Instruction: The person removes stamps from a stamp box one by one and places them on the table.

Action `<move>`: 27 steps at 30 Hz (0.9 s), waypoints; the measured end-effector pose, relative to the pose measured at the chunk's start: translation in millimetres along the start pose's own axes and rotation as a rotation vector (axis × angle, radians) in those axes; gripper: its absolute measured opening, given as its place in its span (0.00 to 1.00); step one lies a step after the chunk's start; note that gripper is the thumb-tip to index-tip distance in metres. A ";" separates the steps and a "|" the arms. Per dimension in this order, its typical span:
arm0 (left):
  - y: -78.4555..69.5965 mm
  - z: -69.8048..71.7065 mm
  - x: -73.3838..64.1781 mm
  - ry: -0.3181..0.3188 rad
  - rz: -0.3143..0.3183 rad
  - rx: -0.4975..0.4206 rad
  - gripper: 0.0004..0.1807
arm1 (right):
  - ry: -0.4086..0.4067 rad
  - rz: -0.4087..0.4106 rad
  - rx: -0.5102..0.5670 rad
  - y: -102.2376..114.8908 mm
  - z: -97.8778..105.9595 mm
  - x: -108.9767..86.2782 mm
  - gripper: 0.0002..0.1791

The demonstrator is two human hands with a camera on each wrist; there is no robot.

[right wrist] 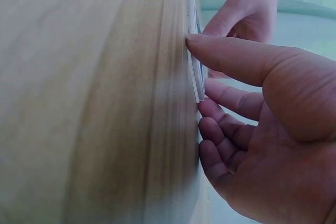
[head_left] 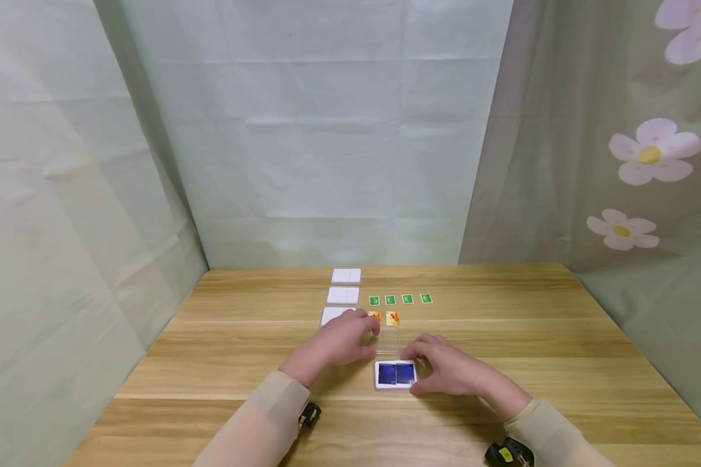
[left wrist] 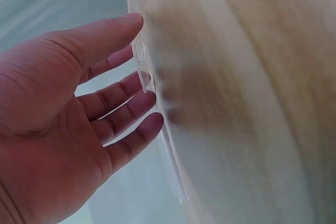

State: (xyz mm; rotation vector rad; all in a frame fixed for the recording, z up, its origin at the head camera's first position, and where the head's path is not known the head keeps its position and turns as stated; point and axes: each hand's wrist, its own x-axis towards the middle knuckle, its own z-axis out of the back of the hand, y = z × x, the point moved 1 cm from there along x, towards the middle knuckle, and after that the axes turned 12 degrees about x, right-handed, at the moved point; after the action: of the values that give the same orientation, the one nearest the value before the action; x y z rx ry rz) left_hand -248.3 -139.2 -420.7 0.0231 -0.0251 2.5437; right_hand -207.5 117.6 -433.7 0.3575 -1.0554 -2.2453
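Note:
A shallow white case (head_left: 396,386) with two dark blue cards (head_left: 405,373) side by side lies near the table's front. My right hand (head_left: 452,368) grips its right end, thumb at the near corner and fingers at the far corner. In the right wrist view the case (right wrist: 194,66) is edge-on beside the thumb. Just behind it is a clear plastic lid (head_left: 388,342). My left hand (head_left: 339,340) holds this lid by its left side, thumb near and fingers far. The left wrist view shows the lid (left wrist: 140,59) edge-on between thumb and fingers.
Three white cases stand in a column, at the back (head_left: 346,275), middle (head_left: 343,295) and front (head_left: 334,314); my left hand partly covers the front one. Several small green cards (head_left: 390,300) form a row, with two orange cards (head_left: 393,318) before them. Curtains (head_left: 327,162) enclose the wooden table (head_left: 210,363).

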 end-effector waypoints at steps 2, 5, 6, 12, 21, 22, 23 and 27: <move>0.4 -0.9 0.6 0.004 0.000 0.005 0.16 | 0.000 -0.010 0.002 -0.7 -0.1 0.4 0.28; 0.8 -1.8 1.5 0.008 0.002 0.011 0.15 | 0.000 -0.021 0.006 -1.3 0.1 1.0 0.28; 0.9 -2.0 1.7 0.009 0.003 0.013 0.14 | 0.000 -0.023 0.005 -1.5 0.1 1.2 0.27; 0.4 -0.3 -0.6 -0.004 0.018 0.008 0.17 | 0.001 -0.026 0.003 -1.9 -0.4 1.9 0.28; -8.5 7.2 -15.7 -0.029 0.009 -0.053 0.25 | -0.001 -0.033 0.011 -0.7 -0.3 1.5 0.28; -9.8 7.5 -17.9 -0.025 0.004 -0.062 0.26 | -0.001 -0.034 0.012 -0.5 -0.3 1.4 0.28; -11.0 7.8 -20.2 -0.019 0.003 -0.072 0.27 | 0.001 -0.036 0.013 -0.3 -0.3 1.2 0.27; -16.0 8.4 -28.1 -0.001 0.001 -0.090 0.30 | 0.003 -0.038 0.014 0.1 -0.6 0.9 0.27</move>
State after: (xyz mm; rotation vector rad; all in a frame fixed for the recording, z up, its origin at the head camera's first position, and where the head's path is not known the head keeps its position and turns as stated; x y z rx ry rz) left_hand -216.0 -142.0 -412.8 -0.0112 -0.1395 2.5405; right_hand -207.9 116.5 -434.0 0.3893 -1.0723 -2.2708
